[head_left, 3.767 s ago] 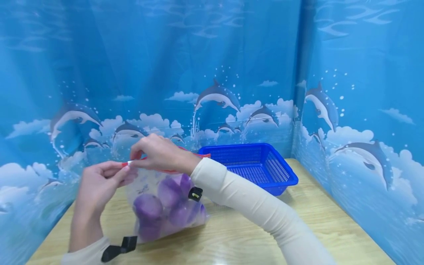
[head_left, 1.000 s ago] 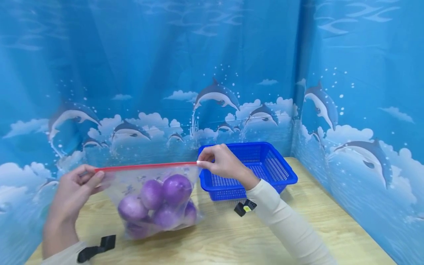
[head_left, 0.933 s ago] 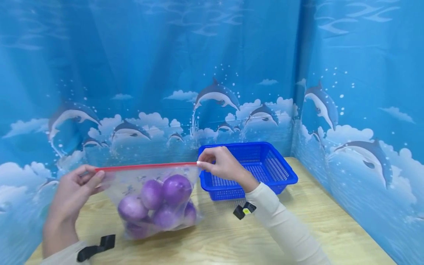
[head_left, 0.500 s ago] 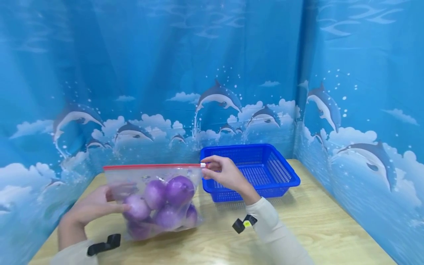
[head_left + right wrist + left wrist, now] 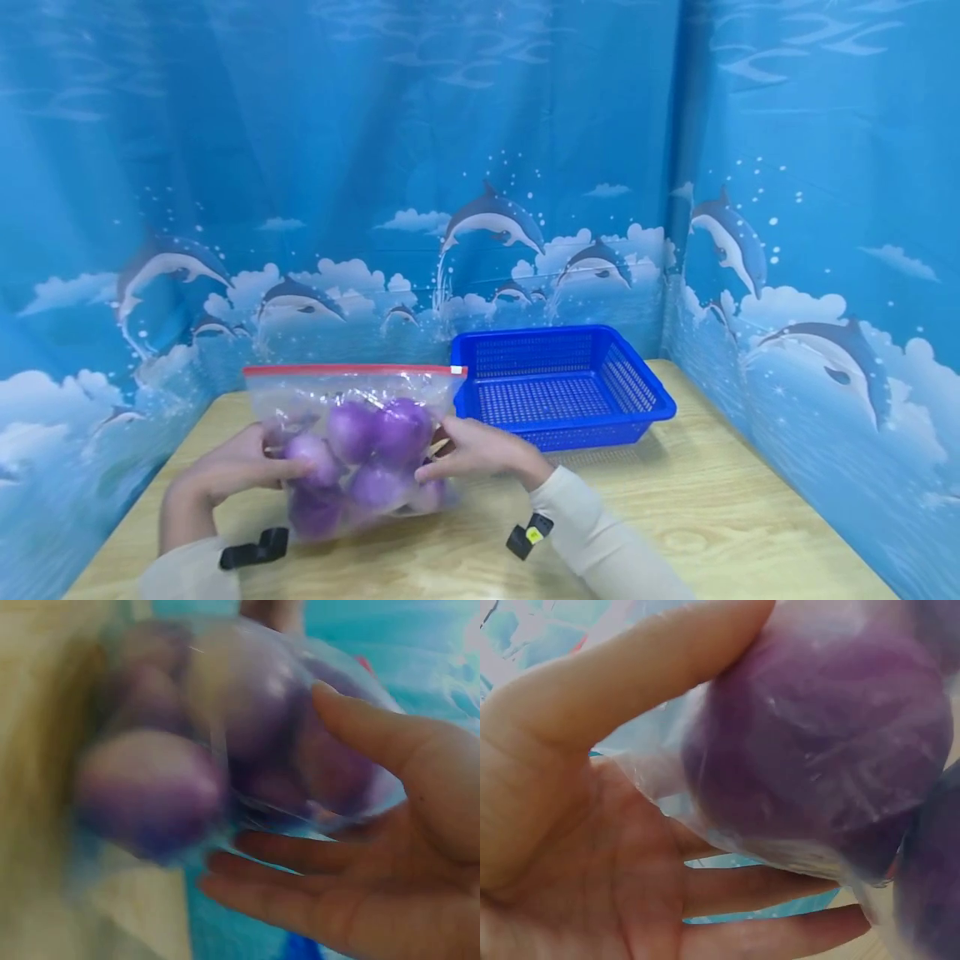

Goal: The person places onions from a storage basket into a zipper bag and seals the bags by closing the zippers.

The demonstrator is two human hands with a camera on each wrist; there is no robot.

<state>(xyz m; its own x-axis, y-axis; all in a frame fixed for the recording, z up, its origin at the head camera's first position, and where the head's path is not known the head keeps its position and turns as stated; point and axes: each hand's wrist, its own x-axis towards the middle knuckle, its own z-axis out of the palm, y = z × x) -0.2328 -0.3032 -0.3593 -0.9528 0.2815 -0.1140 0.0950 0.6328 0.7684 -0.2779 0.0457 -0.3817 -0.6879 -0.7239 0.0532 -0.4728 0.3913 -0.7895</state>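
Note:
A clear slider zip bag [image 5: 300, 396] with a red top strip stands upright in the head view, filled with several round purple onions [image 5: 377, 487]. Its white slider [image 5: 456, 370] sits at the right end of the strip. My left hand [image 5: 232, 462] grips the bag's left side, thumb on an onion [image 5: 817, 742] through the plastic and fingers behind. On the right side my right hand [image 5: 483, 450] holds the bag between its thumb and long, nearly straight fingers [image 5: 292, 900]. Blur in the right wrist view hides how firmly it presses.
A blue plastic basket [image 5: 562, 429] with perforated walls stands behind and right of the bag on the wood-grain table [image 5: 712, 517]. Blue dolphin-print curtains [image 5: 375, 167] close off the back and sides.
My left hand let go of the strip's left end and moved down to the bag's side. My right hand slid along to the right end with the slider, then dropped to the right side.

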